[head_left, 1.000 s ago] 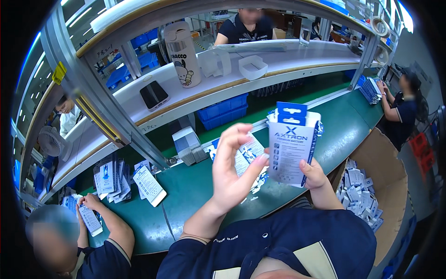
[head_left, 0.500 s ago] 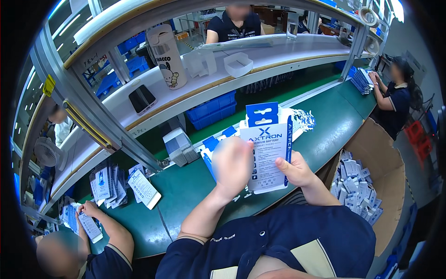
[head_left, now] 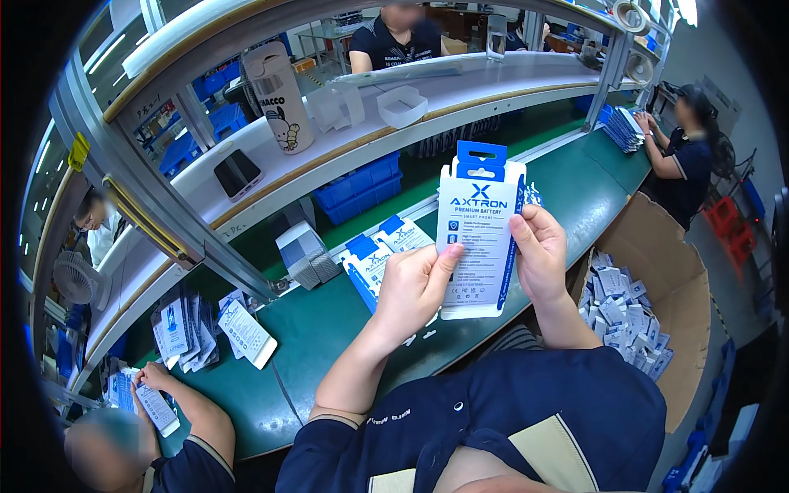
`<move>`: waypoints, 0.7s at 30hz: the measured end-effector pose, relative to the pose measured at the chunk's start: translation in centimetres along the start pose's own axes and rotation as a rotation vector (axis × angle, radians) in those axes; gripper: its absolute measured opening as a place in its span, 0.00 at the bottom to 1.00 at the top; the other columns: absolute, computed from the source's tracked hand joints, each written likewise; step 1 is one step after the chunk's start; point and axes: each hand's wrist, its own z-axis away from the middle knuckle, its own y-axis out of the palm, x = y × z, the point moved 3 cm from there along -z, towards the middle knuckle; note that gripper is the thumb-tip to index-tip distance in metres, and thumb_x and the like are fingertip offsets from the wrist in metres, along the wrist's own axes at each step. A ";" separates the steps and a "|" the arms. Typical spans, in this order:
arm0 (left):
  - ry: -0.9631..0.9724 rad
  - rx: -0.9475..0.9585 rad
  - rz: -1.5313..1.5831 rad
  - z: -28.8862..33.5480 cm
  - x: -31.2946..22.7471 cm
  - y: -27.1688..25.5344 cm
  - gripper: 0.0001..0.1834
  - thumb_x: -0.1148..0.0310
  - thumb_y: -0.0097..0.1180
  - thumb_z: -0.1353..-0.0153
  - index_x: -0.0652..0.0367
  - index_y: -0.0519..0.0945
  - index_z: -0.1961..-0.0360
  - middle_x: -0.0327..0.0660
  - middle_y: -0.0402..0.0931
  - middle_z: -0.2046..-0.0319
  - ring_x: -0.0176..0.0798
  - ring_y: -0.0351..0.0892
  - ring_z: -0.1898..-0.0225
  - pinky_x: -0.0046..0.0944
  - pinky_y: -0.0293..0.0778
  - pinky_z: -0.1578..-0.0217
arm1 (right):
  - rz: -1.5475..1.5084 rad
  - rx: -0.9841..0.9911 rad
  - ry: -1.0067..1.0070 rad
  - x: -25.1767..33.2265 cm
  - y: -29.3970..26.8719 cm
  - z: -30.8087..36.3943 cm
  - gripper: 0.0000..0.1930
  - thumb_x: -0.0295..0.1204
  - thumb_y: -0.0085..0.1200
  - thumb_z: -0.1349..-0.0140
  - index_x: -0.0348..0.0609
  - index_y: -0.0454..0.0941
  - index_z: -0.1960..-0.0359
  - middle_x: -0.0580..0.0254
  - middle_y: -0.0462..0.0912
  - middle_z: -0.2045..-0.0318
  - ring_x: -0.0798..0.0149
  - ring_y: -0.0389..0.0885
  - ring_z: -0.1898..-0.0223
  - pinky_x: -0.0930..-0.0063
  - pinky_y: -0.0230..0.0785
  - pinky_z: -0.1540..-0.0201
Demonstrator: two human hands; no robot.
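A flat white-and-blue cardboard battery box (head_left: 486, 267) with a blue hanging tab stands upright between my hands, its printed face toward me. My left hand (head_left: 412, 286) pinches the box's left edge, thumb across the front and the other fingers largely behind it. On the other side, my right hand (head_left: 542, 251) grips the blue side panel, thumb in front. Beyond my left hand, several similar boxes (head_left: 366, 261) lie spread on the green bench, partly covered by that hand.
A bundle of grey-white cartons (head_left: 307, 255) stands behind the bench boxes, near a blue bin (head_left: 359, 193). At lower left a co-worker's hand (head_left: 153, 376) holds a box beside more stacks (head_left: 185, 329). A large cardboard carton (head_left: 678, 287) of boxes stands at right.
My left hand, blurred in front of the box before, has come down to its left edge. The box stands slightly higher, and my right hand has risen along its side.
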 end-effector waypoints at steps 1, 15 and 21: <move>-0.007 -0.003 0.003 0.0 0.0 0.0 0.19 0.65 0.51 0.33 0.69 0.77 0.78 0.49 0.73 0.86 0.41 0.71 0.87 0.39 0.65 0.83 | 0.014 0.017 0.002 0.3 0.1 -0.1 0.11 0.28 0.53 0.34 0.31 0.74 0.56 0.57 0.83 0.64 0.74 0.80 0.63 0.82 0.71 0.58; 0.271 -0.240 0.142 0.0 -0.1 -0.9 0.24 0.74 0.50 0.34 0.65 0.62 0.38 0.53 0.78 0.56 0.41 0.81 0.62 0.39 0.77 0.63 | 0.239 0.255 0.006 -0.9 1.5 1.1 0.20 0.20 0.48 0.34 0.28 0.65 0.41 0.50 0.80 0.54 0.68 0.79 0.54 0.75 0.71 0.50; 0.171 -0.133 -0.148 -0.2 -0.7 -1.0 0.16 0.76 0.52 0.37 0.66 0.71 0.48 0.56 0.76 0.56 0.54 0.80 0.59 0.43 0.75 0.61 | 0.749 0.085 -0.532 0.8 1.9 0.4 0.22 0.20 0.61 0.48 0.38 0.73 0.49 0.52 0.75 0.51 0.56 0.75 0.50 0.67 0.68 0.49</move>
